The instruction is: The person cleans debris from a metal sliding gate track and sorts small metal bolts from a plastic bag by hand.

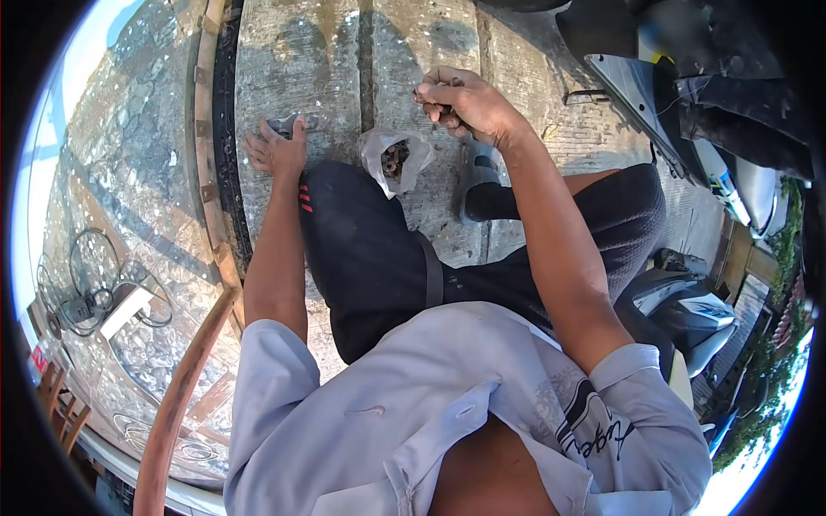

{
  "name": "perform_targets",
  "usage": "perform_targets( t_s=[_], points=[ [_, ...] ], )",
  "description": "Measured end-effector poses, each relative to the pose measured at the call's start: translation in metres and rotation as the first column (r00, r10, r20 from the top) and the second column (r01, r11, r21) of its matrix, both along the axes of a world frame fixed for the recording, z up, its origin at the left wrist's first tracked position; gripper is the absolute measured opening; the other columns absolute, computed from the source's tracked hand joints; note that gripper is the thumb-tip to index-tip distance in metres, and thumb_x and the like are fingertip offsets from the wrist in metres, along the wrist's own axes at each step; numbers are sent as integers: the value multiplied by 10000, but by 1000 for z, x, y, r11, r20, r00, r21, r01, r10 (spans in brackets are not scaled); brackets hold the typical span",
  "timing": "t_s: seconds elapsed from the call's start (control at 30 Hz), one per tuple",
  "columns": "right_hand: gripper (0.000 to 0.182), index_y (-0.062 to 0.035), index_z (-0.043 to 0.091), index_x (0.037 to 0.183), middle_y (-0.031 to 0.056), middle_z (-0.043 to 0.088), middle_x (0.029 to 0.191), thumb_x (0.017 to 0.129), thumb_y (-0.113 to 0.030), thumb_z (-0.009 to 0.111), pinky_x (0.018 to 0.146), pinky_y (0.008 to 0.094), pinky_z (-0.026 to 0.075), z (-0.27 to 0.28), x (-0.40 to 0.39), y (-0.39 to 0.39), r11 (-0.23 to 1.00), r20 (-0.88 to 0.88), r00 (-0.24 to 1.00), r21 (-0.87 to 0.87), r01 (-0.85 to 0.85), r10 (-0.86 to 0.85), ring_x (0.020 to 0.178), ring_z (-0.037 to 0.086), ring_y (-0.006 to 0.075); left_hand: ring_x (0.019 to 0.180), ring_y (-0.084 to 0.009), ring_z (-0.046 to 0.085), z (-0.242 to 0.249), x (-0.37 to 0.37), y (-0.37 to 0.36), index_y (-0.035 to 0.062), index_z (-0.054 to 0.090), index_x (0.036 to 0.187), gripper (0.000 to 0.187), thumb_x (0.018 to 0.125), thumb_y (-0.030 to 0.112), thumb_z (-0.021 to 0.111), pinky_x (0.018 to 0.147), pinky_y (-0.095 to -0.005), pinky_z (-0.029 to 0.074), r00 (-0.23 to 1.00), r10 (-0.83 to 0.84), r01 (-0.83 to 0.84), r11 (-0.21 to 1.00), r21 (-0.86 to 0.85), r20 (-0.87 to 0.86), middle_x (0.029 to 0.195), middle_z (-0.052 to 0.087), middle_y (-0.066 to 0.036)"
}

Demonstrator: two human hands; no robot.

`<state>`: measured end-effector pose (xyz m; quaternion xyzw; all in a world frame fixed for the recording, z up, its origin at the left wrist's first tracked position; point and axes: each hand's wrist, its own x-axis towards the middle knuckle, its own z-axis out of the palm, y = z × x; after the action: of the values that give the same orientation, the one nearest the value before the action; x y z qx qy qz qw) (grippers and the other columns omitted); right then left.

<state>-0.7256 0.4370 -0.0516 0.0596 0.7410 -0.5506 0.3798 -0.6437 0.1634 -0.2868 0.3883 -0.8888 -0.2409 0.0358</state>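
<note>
My left hand (279, 153) lies with its fingers spread near the dark edge of the concrete, beside my knee. A small grey object (288, 126) shows between its thumb and fingers, partly covered. My right hand (469, 103) is raised above the concrete, its fingers curled around small rusty-brown pieces (423, 89); I cannot tell their exact kind. Between the hands stands an opened white plastic bag (417, 159) holding several small rusty pieces (394, 161), some of them ring-shaped. A grey sandal (475, 172) on my foot is below the right hand.
The concrete (301, 52) has long grooves. A wooden rail (176, 413) runs along the left, beyond which lie a coiled cable (90, 249) and a paint-spattered surface (129, 189). Motorcycles (688, 314) and another person's dark trousers (748, 129) are on the right.
</note>
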Motion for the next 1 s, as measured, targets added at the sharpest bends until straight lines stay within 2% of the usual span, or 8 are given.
perform_targets(
  t_s=[0.13, 0.23, 0.4, 0.53, 0.63, 0.8, 0.9, 1.0],
  points=[
    [175, -61, 589, 888, 20, 558, 693, 941, -226, 611, 438, 242, 319, -21, 57, 7, 1000, 206, 978, 1, 29, -28, 525, 414, 78, 1299, -330, 402, 99, 27, 44, 56, 350, 1432, 889, 790, 565, 695, 1020, -428, 368, 966, -24, 150, 864, 480, -259, 1340, 416, -277],
    [154, -43, 620, 882, 39, 612, 665, 916, -194, 620, 413, 254, 385, -65, 75, 6, 996, 291, 953, 12, 85, -85, 483, 469, 90, 861, -247, 650, 156, 64, 107, 8, 439, 1368, 774, 788, 427, 734, 772, -361, 513, 979, -155, 203, 778, 594, -131, 990, 637, -166],
    [168, 13, 660, 825, 88, 635, 690, 892, -136, 621, 388, 276, 428, -92, 73, -22, 985, 294, 948, 148, 85, -126, 468, 517, 121, 749, -125, 634, 106, 74, 122, -33, 523, 1247, 381, 879, 5, 617, 666, -261, 501, 865, -245, 474, 683, 555, -437, 866, 662, -79],
    [135, 21, 677, 820, 106, 655, 722, 864, -101, 639, 411, 277, 466, -93, 75, -28, 978, 298, 951, 206, 23, -85, 502, 568, 135, 757, -87, 619, 109, 82, 121, -39, 529, 1231, 330, 918, 36, 602, 672, -237, 512, 827, -129, 528, 509, 679, -546, 903, 650, -67],
    [122, 26, 682, 831, 114, 667, 750, 853, -91, 653, 435, 289, 498, -113, 76, -32, 971, 318, 921, 152, 185, -225, 538, 614, 158, 752, -96, 619, 114, 88, 122, -48, 527, 1224, 330, 921, 50, 615, 685, -248, 527, 843, -58, 519, 344, 782, -534, 931, 645, -72],
    [206, 34, 678, 870, 69, 665, 745, 870, -171, 666, 466, 333, 513, -83, 86, -31, 953, 289, 909, 138, 269, -299, 558, 628, 193, 738, -112, 636, 112, 87, 118, -31, 544, 1230, 326, 918, 31, 615, 674, -238, 510, 826, 19, 536, 281, 796, -563, 910, 626, -71],
    [236, 39, 699, 927, 82, 684, 765, 856, -185, 678, 465, 335, 499, -102, 82, -29, 960, 93, 977, 225, 167, -192, 628, 667, 212, 746, -117, 641, 108, 86, 115, -31, 549, 1222, 320, 917, 38, 621, 681, -244, 511, 828, 55, 527, 265, 808, -558, 916, 632, -79],
    [395, 22, 669, 1094, 175, 700, 977, 797, -233, 722, 642, 385, 558, -71, 69, -14, 917, -159, 983, 399, -21, 92, 863, 692, 281, 761, -121, 646, 111, 88, 113, -43, 541, 1219, 324, 914, 28, 623, 693, -249, 511, 840, 139, 486, 235, 842, -524, 903, 650, -76]
  ],
)
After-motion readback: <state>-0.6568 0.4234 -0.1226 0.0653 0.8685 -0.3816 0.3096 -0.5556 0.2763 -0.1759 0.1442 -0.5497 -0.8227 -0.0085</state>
